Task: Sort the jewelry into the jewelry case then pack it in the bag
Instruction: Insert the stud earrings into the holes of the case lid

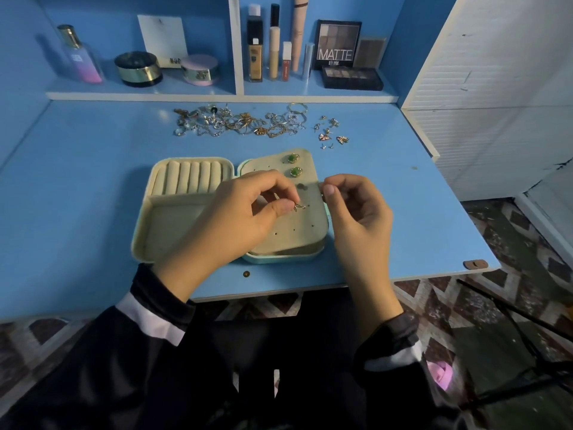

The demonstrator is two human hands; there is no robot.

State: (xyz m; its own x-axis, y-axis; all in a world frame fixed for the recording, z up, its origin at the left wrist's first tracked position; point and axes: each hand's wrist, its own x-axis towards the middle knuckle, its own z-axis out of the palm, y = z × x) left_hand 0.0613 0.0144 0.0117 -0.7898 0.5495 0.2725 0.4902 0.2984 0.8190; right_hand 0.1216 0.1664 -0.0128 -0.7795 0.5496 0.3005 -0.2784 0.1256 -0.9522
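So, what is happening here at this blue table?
A person is sorting jewelry into an open jewelry case on the blue table. The left hand pinches a small gold earring over the earring panel, while the right hand holds the panel's right edge. Two green earrings already sit on the panel. The ring rolls are bare, and a jewelry pile waits at the back. No bag is in view.

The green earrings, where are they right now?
In the head view, the green earrings sit on the earring panel of the open jewelry case, right of the ring rolls and just beyond the left hand.
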